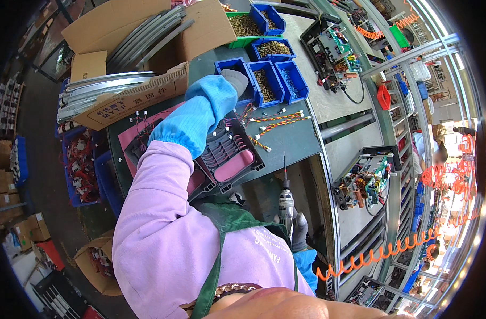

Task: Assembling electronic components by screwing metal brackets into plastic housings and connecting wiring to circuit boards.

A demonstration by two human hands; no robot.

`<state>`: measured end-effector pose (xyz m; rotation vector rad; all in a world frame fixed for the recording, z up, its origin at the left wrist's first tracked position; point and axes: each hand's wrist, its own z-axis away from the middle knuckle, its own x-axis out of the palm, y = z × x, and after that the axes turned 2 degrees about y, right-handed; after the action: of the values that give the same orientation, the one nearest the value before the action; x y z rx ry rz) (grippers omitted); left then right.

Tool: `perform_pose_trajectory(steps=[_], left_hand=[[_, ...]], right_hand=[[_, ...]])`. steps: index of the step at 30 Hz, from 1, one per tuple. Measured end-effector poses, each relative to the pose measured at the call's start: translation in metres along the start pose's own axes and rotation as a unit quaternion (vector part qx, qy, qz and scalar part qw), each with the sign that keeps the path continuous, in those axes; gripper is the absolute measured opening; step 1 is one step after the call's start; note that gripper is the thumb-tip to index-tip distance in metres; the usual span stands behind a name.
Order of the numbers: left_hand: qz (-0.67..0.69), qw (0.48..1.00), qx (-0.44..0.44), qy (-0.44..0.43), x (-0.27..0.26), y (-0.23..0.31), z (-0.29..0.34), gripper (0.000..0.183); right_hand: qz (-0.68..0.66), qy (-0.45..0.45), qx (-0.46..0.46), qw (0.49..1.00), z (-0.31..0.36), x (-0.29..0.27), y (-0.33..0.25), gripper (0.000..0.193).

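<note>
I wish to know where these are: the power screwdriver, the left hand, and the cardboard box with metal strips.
Power screwdriver (286,202): head view, on its silver body.
Left hand (236,81): head view, on its grey glove.
Cardboard box (142,99): head view, on its near wall.

Silver power screwdriver (286,203), bit upward

Dark print (117,106) on carton (142,95) — white lettering (268,249) on shirt (160,234).

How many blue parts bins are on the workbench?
5: the left bin, at the left hand; middle bin; right bin; second-row bin behind them; rear bin farthest away. More may be hidden.
</note>
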<state>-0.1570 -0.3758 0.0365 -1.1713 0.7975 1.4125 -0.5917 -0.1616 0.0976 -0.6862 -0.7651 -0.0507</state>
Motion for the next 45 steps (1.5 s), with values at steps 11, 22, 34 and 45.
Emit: perform_pose_trajectory(steps=[11,22,34,45], left_hand=[[0.393,0.869,0.009,0.302,-0.005,-0.014,0.043,0.024],[0.941,0.332,0.062,0.019,-0.025,-0.004,0.215,0.030],[0.875,0.476,0.032,0.086,-0.010,-0.008,0.238,0.030],[0.660,0.743,0.096,0.059,-0.037,-0.033,0.243,0.035]], right_hand=[[0.188,0.008,-0.022,0.982,-0.003,0.030,-0.024,0.118],[0.364,-0.099,-0.036,0.926,-0.049,0.095,-0.048,0.127],[0.391,-0.140,-0.023,0.909,-0.042,0.120,-0.038,0.121],[0.368,-0.164,-0.013,0.915,-0.042,0.105,-0.032,0.110]])
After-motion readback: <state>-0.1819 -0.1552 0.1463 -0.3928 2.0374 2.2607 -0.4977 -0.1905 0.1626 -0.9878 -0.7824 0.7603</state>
